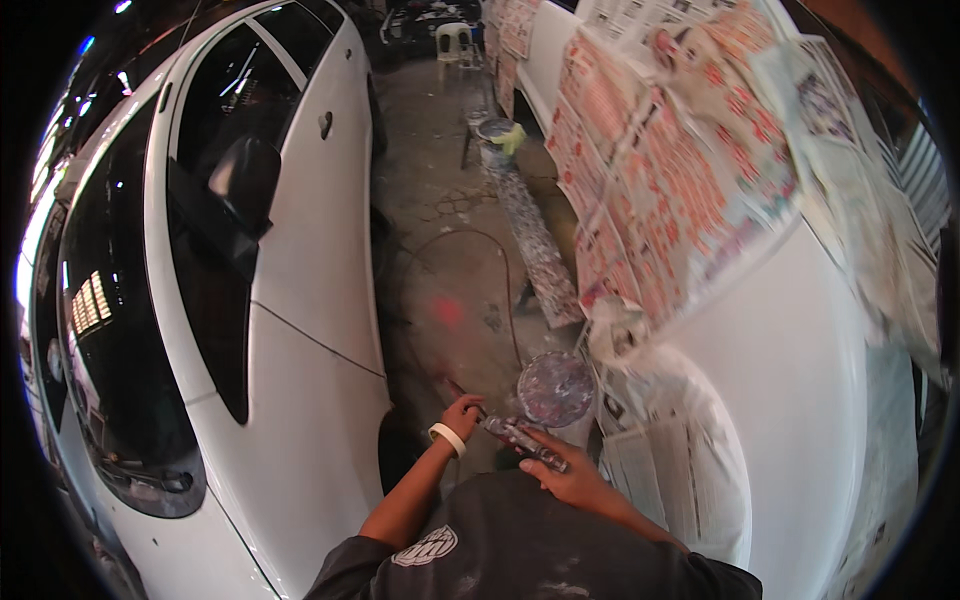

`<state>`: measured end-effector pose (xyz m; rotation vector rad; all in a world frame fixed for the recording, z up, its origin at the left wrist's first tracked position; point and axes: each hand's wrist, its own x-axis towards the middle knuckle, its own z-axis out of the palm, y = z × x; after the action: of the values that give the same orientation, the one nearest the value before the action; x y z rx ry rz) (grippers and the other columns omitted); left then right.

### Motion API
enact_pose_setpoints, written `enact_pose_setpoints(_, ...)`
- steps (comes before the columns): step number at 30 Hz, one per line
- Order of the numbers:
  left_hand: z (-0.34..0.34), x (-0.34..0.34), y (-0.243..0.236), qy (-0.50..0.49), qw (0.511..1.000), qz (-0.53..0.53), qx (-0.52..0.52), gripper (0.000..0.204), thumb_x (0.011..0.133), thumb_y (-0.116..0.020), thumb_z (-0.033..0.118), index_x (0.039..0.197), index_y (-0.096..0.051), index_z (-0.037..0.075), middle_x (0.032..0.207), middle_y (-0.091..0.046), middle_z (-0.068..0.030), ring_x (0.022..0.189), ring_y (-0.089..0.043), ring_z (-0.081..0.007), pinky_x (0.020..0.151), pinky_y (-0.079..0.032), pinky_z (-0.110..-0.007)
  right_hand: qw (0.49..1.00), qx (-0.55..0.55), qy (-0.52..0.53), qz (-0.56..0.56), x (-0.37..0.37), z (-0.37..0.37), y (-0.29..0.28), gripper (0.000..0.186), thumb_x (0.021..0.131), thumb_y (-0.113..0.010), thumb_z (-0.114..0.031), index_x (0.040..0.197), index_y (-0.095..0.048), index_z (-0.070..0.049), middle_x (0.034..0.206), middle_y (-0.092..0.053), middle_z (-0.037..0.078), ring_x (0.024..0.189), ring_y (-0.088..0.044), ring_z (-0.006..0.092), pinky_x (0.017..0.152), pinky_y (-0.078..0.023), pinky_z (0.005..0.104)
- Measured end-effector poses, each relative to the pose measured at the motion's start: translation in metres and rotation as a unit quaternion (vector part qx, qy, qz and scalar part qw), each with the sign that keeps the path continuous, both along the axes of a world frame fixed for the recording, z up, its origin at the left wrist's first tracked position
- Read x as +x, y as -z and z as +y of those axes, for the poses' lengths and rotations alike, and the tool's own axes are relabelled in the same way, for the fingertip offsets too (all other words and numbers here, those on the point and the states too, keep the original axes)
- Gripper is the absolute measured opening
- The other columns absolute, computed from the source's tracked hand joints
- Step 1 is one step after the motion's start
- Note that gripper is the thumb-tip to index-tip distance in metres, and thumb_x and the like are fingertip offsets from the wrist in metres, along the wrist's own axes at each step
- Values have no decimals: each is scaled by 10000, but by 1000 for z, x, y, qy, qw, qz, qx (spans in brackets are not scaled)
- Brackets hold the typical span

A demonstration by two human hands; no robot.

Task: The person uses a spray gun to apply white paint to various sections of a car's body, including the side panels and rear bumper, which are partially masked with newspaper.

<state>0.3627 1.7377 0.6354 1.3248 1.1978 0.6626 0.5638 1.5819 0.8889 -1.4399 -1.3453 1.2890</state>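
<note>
A slim, paint-spattered metal tool (522,438) with a thin hose (507,280) running from it lies across both hands, low in the middle of the view. My left hand (463,414), with a white band on the wrist, is closed on its far end by the hose. My right hand (560,472) is wrapped round the nearer part. Just beyond them is a round, paint-crusted lid or stool top (557,385); whether it covers a container I cannot tell.
A white car (310,300) lines the left. On the right a white body panel (780,380) borders masking newspaper (660,190). Between them stretch a concrete floor (430,270) and a spattered plank (530,240) with a container (497,132); a plastic chair (453,45) stands beyond.
</note>
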Motion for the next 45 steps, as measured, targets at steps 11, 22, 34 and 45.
enact_pose_setpoints(11, 225, 33, -100, 2, 994, 85, 71, 406, 825, -494, 31, 1207, -624, 72, 993, -711, -101, 899, -665, -195, 825, -520, -320, 992, -69, 50, 89, 54, 246, 9, 527, 910, -697, -139, 1392, -508, -41, 1113, -676, 72, 659, -575, 67, 566, -500, 234)
enact_pose_setpoints(22, 598, 34, -161, 42, 981, 136, 132, 357, 838, -509, 110, 1177, -606, 59, 967, -691, -191, 931, -649, -369, 849, -506, -432, 990, -9, 73, 118, 57, 587, 15, 491, 941, -634, -94, 1388, -458, 7, 1163, -662, 50, 641, -588, 83, 586, -519, 241)
enact_pose_setpoints(34, 924, 43, -197, 66, 960, 116, 245, 353, 795, -498, 10, 1124, -626, 26, 932, -690, -119, 809, -643, -251, 762, -513, -338, 978, 47, 134, 155, 60, 921, 24, 410, 952, -607, -115, 1313, -479, 31, 1135, -677, 95, 596, -582, 97, 516, -508, 250)
enact_pose_setpoints(45, 1244, 76, -212, -34, 955, 148, 256, 179, 811, -607, 130, 958, -660, 42, 915, -665, -123, 874, -623, -287, 783, -493, -382, 974, 57, 160, 147, 133, 1286, 12, 343, 946, -655, -203, 1227, -590, -19, 923, -681, 24, 511, -530, 64, 470, -445, 239)
